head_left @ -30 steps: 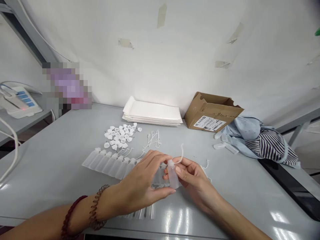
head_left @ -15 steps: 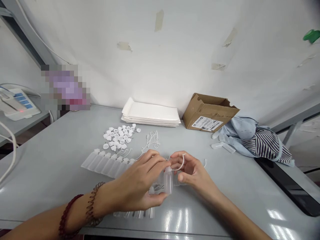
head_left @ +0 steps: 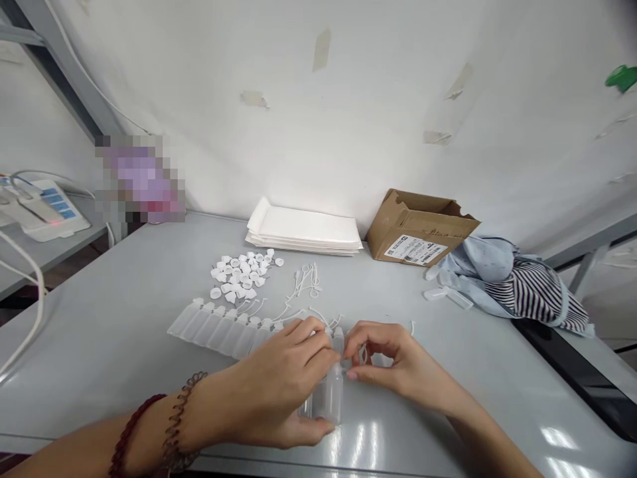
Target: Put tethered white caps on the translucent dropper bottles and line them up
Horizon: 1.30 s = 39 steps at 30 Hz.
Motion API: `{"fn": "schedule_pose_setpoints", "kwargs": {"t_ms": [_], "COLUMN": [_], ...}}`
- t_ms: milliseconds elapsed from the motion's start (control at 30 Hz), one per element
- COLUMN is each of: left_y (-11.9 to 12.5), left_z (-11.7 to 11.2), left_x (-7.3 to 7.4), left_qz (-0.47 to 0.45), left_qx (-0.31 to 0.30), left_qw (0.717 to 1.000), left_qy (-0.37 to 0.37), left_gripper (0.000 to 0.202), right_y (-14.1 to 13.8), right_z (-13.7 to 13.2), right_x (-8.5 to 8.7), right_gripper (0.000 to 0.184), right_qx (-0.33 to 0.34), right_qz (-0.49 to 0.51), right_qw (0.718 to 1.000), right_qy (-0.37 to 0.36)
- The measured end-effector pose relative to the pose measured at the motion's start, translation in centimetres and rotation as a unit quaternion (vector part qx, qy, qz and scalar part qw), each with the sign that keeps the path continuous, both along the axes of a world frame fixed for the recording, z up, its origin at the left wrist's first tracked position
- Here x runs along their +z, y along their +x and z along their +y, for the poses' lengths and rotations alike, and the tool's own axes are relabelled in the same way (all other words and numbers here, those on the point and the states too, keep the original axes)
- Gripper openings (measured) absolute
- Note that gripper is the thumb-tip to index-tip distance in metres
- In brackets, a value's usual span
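My left hand (head_left: pixel 288 385) is closed around a small clear squeeze bottle (head_left: pixel 334 401), fingers at its top and thumb by its base. Close on its right, my right hand (head_left: pixel 398 362) pinches near the bottle's neck, and part of a thin white plastic strap (head_left: pixel 363 354) shows between its fingers. Behind the hands, a row of similar bottles (head_left: pixel 219 328) lies side by side, several with curved straps at their necks; my left hand hides part of it. Small white caps (head_left: pixel 241 275) are heaped beyond the row, with loose white straps (head_left: pixel 306 282) to their right.
White padded envelopes (head_left: pixel 308 226) are stacked against the wall beside an open cardboard box (head_left: pixel 423 229). At right lie a few loose clear bottles (head_left: pixel 455 297), a bundled cloth (head_left: pixel 527 285) and a black flat object (head_left: pixel 572 378). A white device (head_left: pixel 50 212) sits at far left.
Both hands have come lower and nearer with the bottle. My right fingers have closed in beside its neck, and the strap that curved upward is now largely hidden by them.
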<state>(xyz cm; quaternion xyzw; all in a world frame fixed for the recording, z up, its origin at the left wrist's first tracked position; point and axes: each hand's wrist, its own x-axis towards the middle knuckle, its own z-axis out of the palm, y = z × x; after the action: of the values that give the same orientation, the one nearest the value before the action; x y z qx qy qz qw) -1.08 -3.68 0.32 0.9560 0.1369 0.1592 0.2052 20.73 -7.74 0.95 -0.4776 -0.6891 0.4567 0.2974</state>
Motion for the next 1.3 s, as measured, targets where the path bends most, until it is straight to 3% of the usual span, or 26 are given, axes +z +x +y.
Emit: {"fn": "schedule_pose_setpoints", "kwargs": {"t_ms": [133,333,533,800,1067,1300], "left_y": [0.1,0.0,0.0,0.0,-0.3,-0.5], "left_z": [-0.1,-0.2,-0.2,-0.7,-1.6,-2.2], "left_x": [0.1,0.0,0.2,0.2,-1.0,-1.1], "left_qz": [0.005,0.009,0.016,0.056,0.077,0.088], "left_qx": [0.016,0.032,0.034,0.029,-0.009,-0.014], "left_qw": [1.0,0.999,0.999,0.998,0.983,0.976], "left_qy": [0.006,0.005,0.001,0.017,0.164,0.199], "left_gripper": [0.034,0.035,0.033,0.034,0.03,0.029], "right_y": [-0.2,-0.5,-0.8,-1.2,-1.8,-1.9], "right_z": [-0.3,-0.7,-1.0,-1.6,-2.3,-2.3], "right_x": [-0.3,-0.9,-0.9,-0.8,-1.5,-1.9], "right_gripper": [0.004,0.011,0.014,0.017,0.018,0.017], "right_qx": [0.019,0.017,0.028,0.081,0.095,0.103], "right_qz": [-0.053,-0.092,-0.163,-0.246,-0.266,-0.262], "right_qw": [0.995,0.983,0.95,0.916,0.898,0.898], "right_qy": [0.079,0.161,0.265,0.306,0.338,0.339]}}
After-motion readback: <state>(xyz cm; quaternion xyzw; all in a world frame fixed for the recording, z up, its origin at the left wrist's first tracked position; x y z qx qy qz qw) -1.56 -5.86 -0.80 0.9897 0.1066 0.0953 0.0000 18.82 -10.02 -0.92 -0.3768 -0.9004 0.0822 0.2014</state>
